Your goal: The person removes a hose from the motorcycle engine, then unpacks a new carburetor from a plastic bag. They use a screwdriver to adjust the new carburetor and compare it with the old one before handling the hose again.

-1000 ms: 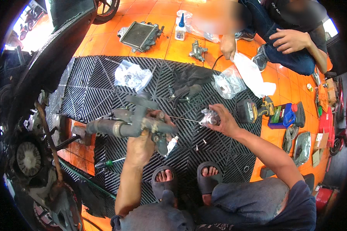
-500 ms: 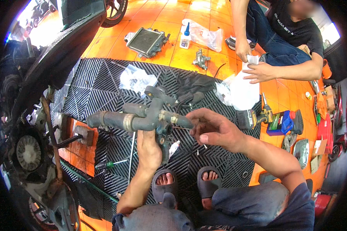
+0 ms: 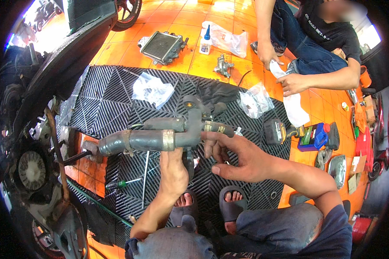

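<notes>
My left hand grips a black rubber hose assembly from below, most of its fingers hidden behind it. The assembly has a thick hose with metal clamps pointing left, a thinner hose beside it, and a short clamped branch on the right. An upright fitting at its far end shows a brass-coloured hole. Just right of the assembly is my right hand, its fingers bent and its thumb apart from them. Its index fingertip is at the short branch; whether it touches cannot be made out.
A partly dismantled motorcycle stands at left. On the ribbed black mat lie plastic bags and a green-handled screwdriver. Beyond are a radiator, a glue bottle and a metal part. Right: a cordless drill, a blue bottle, a co-worker holding white material.
The hose assembly has turned and come nearer, its thick hose now more level. My right hand has shifted down and left with it. The co-worker's white material has moved right, off the plastic bag.
</notes>
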A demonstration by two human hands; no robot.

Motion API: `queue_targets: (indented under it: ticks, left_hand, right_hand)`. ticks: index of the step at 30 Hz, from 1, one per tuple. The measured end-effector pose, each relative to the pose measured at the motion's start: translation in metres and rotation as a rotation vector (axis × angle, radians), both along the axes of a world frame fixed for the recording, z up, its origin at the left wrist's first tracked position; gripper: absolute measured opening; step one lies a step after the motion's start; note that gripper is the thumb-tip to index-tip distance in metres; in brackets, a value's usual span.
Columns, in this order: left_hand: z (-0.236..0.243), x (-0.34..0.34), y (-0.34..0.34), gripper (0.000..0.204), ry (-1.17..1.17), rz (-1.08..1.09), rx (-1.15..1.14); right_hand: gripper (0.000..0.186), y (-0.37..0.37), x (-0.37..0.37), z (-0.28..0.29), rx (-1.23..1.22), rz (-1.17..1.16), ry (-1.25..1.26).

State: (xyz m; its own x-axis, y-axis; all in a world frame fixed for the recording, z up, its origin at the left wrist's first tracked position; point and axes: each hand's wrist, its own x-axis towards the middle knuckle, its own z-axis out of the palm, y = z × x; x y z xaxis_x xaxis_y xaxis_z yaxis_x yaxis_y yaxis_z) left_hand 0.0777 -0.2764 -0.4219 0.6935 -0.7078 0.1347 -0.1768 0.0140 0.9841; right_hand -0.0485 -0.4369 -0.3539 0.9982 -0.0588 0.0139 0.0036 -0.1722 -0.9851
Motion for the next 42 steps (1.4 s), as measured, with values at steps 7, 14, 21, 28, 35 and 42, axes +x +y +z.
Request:
queue_targets:
  ticks: [7,14,21,28,35,42]
  left_hand:
    - [-0.003,-0.001,-0.001,0.048,0.229,-0.069,-0.055]
    - [0.001,-0.002,0.003,0.057,0.374,-0.025,-0.02]
    - [0.017,-0.003,-0.002,0.054,0.339,-0.092,-0.025]
    - [0.017,-0.001,-0.001,0.053,0.344,-0.092,-0.008]
    - [0.008,-0.002,-0.001,0.049,0.513,-0.033,-0.075]
    - [0.017,-0.002,-0.008,0.047,0.596,-0.079,-0.107]
  right_hand:
    - [0.071,-0.001,0.0,0.001,-0.252,0.004,-0.006]
    - [0.068,-0.002,-0.002,-0.004,-0.279,-0.022,-0.049]
    - [0.07,0.0,-0.002,-0.003,-0.235,-0.016,-0.021]
    - [0.074,0.0,-0.003,-0.011,-0.264,-0.017,-0.09]
    - [0.069,-0.004,-0.003,-0.012,-0.329,-0.003,-0.089]
    - [0.062,-0.011,-0.003,-0.014,-0.401,0.012,-0.203]
